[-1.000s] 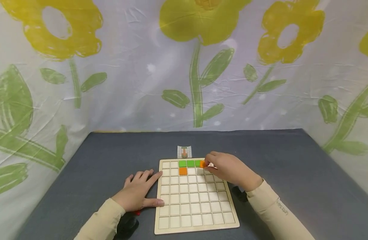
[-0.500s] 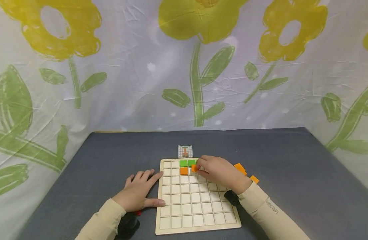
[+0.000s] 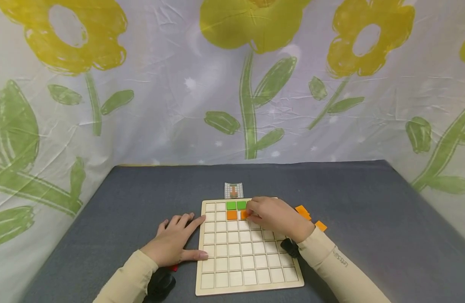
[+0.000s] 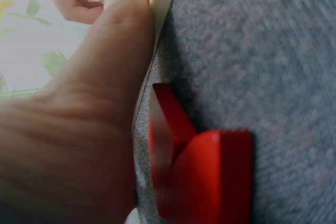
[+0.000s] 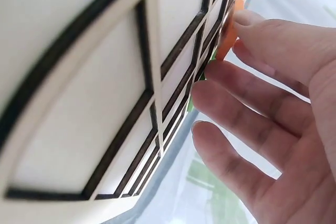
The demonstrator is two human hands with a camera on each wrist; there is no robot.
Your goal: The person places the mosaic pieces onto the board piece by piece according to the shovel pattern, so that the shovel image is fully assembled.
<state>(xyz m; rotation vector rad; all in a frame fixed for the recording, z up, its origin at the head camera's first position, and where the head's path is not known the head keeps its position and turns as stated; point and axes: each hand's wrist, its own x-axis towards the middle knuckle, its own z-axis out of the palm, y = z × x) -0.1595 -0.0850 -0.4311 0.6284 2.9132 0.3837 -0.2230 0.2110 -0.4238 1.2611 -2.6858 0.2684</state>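
Observation:
A pale wooden grid board point(image 3: 234, 265) lies on the dark table. Two green square tiles point(image 3: 236, 205) show in its far row, and an orange tile point(image 3: 232, 215) fills a cell just below them. Over the neighbouring cell, my right hand point(image 3: 279, 215) pinches another orange tile point(image 3: 243, 215) between thumb and fingers; the right wrist view shows this tile point(image 5: 229, 35) tilted against the grid. Part of the far row is hidden behind that hand. My left hand point(image 3: 175, 240) rests with spread fingers on the table, thumb and index finger touching the board's left edge.
Behind the board lies a small pattern card point(image 3: 233, 190). Loose orange tiles point(image 3: 302, 211) sit right of the board, partly beyond my right wrist. Red pieces point(image 4: 205, 177) lie beside my left thumb. A flowered cloth point(image 3: 171, 126) hangs behind the table.
My right hand has moved left from the far row with the orange tile, then slightly nearer, to the cell beside the placed orange tile. My left hand stays still.

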